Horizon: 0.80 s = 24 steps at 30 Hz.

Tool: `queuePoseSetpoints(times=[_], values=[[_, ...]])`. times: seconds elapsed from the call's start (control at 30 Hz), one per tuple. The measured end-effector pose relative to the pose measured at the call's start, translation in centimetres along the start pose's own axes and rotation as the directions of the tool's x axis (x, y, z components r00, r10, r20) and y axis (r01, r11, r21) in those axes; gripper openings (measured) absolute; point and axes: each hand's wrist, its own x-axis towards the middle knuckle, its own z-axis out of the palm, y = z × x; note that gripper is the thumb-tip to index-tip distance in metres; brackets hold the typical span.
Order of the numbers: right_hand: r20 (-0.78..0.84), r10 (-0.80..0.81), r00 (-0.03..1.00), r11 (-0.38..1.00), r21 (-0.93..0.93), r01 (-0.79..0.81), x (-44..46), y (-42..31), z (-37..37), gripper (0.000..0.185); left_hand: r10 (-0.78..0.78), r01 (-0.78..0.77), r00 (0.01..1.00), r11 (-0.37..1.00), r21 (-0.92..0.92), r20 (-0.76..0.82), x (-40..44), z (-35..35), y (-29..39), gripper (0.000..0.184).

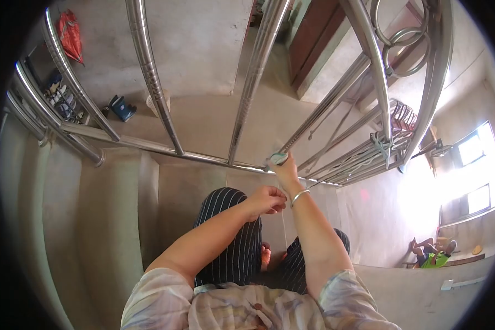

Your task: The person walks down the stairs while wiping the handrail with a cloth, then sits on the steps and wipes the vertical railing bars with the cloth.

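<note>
My right hand (pixel 286 169), with a bangle (pixel 300 196) at its wrist, is closed around a small white and green cloth (pixel 279 159). The cloth presses against the foot of a steel railing post (pixel 302 132), where it meets the bottom rail (pixel 203 158). Just below, near the right wrist, my left hand (pixel 267 202) is loosely curled above my knee; nothing shows in its fingers.
Concrete steps (pixel 107 214) descend on the left. Beyond the railing are a blue boot-like object (pixel 122 108), a shoe rack (pixel 61 102) and a red bag (pixel 70 36). Steel rings (pixel 406 52) decorate the right side. Far right, a person in green (pixel 434 258) sits low.
</note>
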Motion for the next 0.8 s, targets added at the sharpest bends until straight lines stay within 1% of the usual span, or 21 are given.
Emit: queuePoseSetpoints(times=[0.07, 0.13, 0.2, 0.27, 0.3, 0.37, 0.4, 0.47, 0.5, 0.57, 0.63, 0.7, 0.73, 0.8], values=[[-0.04, -0.059, 0.997, 0.997, -0.058, 0.057, -1.3, -6.9, -3.1, 0.047, 0.02, -0.021, 0.999, 1.0, 0.002, 0.024, 0.0, -0.1, -0.1, 0.017], [-0.115, -0.164, 0.98, 0.986, -0.011, 0.164, -1.5, -12.0, -6.2, 0.039, 0.018, -0.018, 0.998, 1.0, 0.001, 0.054, 0.0, 0.1, -0.5, 0.016], [-0.177, -0.31, 0.934, 0.942, 0.077, 0.327, -0.8, -16.4, -9.3, 0.035, 0.032, -0.037, 0.998, 0.995, 0.091, 0.058, 0.1, 0.5, -0.3, 0.014], [-0.317, -0.461, 0.829, 0.805, 0.244, 0.541, -0.7, -21.1, -10.9, 0.031, 0.02, -0.027, 0.997, 0.995, 0.093, 0.07, 0.2, 0.5, -0.2, 0.014], [-0.319, -0.453, 0.833, 0.808, 0.248, 0.534, 0.3, -21.5, -10.9, 0.031, 0.022, -0.03, 0.997, 0.996, 0.09, 0.08, 0.2, 0.5, -0.2, 0.013], [-0.413, -0.526, 0.743, 0.637, 0.387, 0.666, 1.7, -21.9, -10.4, 0.019, 0.016, -0.02, 0.997, 0.998, 0.057, 0.071, 0.3, 0.2, -0.3, 0.013], [-0.408, -0.525, 0.747, 0.639, 0.391, 0.663, 1.7, -21.5, -9.9, 0.019, 0.018, -0.02, 0.998, 1.0, 0.024, 0.062, 0.3, 0.1, -0.3, 0.014], [-0.393, -0.396, 0.83, 0.716, 0.434, 0.546, 1.4, -19.3, -8.5, 0.014, 0.028, -0.03, 0.998, 0.999, 0.019, 0.064, 0.2, 0.2, -0.3, 0.014], [-0.395, -0.366, 0.843, 0.784, 0.357, 0.508, 1.3, -17.2, -7.5, 0.015, 0.039, -0.041, 0.997, 0.999, 0.021, 0.07, 0.1, 0.2, -0.3, 0.015], [-0.269, -0.187, 0.945, 0.947, 0.208, 0.246, 0.6, -12.2, -4.9, 0.021, 0.05, -0.053, 0.995, 0.998, 0.03, 0.084, 0.4, -0.1, -0.6, 0.016], [-0.099, -0.096, 0.99, 0.972, 0.207, 0.115, 0.3, -4.9, -1.5, 0.032, 0.06, -0.064, 0.993, 0.997, 0.038, 0.102, 0.6, 0.0, -0.7, 0.017], [-0.104, 0.009, 0.995, 0.988, 0.152, 0.007, -0.5, 0.1, 1.4, 0.045, 0.042, -0.039, 0.996, 0.998, -0.041, 0.083, 0.7, 0.1, -0.8, 0.019], [-0.101, 0.009, 0.995, 0.988, 0.155, 0.006, -0.7, 0.7, 1.6, 0.045, 0.041, -0.038, 0.996, 0.998, -0.04, 0.079, 0.8, 0.1, -0.7, 0.019], [-0.007, 0.029, 1.0, 0.986, -0.166, -0.03, -0.7, 1.5, 1.7, 0.054, 0.006, -0.004, 0.998, 0.999, -0.032, 0.055, 0.9, -0.1, -0.6, 0.022]])
